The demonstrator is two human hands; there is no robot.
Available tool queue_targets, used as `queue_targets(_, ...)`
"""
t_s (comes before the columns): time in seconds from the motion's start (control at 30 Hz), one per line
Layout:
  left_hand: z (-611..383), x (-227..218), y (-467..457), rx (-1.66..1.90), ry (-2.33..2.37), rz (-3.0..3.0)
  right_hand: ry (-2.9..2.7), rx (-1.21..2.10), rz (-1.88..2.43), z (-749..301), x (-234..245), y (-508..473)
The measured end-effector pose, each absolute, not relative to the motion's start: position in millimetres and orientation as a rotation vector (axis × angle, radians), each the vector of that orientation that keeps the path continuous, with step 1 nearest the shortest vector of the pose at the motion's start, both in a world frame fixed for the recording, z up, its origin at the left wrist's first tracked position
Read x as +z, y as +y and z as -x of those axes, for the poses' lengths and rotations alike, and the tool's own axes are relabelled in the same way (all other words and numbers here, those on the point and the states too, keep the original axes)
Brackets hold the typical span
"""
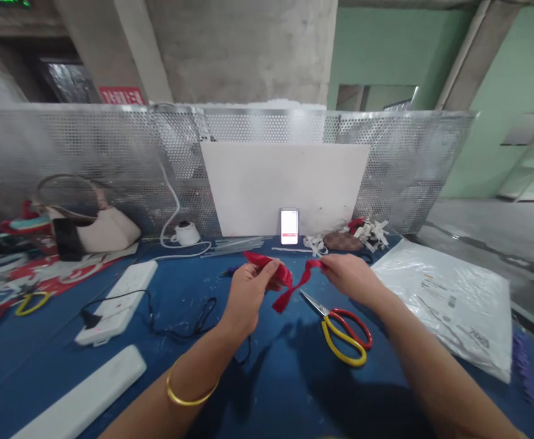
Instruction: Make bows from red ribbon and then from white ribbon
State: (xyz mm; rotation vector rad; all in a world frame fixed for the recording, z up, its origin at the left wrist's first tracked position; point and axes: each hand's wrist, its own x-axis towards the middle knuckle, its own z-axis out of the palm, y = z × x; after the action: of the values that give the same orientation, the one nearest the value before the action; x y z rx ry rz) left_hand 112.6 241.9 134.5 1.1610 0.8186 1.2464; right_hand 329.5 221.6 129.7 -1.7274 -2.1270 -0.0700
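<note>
Both my hands are raised over a blue table [271, 378], holding one red ribbon [289, 285] between them. My left hand [248, 292] pinches a folded loop of the ribbon at its left end. My right hand [349, 277] is closed on the ribbon's right end. The ribbon's middle sags between the hands. Scissors [342, 326] with red and yellow handles lie on the table just below my right hand, blades pointing up-left.
A white power strip [118, 299] with a black cable lies to the left, a white bar [83, 396] nearer me. A phone [289, 225] leans on a white board at the back. A plastic-wrapped package [450, 305] lies right; a bag [93, 228] and clutter left.
</note>
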Motion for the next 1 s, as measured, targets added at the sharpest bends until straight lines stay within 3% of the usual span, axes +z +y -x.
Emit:
queue_targets(0.1, -108, 135, 253, 1.291, 0.83, -1.139, -2.342, -0.287, 1.947, -354, 130, 222)
queue_targets(0.23, -111, 133, 258, 1.264, 0.871, -1.145, -1.989, -0.508, 1.918, -346, 147, 215)
queue_targets(0.43, -121, 127, 249, 1.166, 0.867, -1.208, -1.735, 0.557, 1.195, -284, 135, 212)
queue_targets(0.57, -123, 125, 245, 1.142, 0.874, -1.27, -1.482, 0.761, 1.21, -265, 114, 215)
queue_targets(1.0, -122, 124, 247, 1.171, 0.838, -1.192, -1.616, 0.421, 1.296, -276, 126, 211)
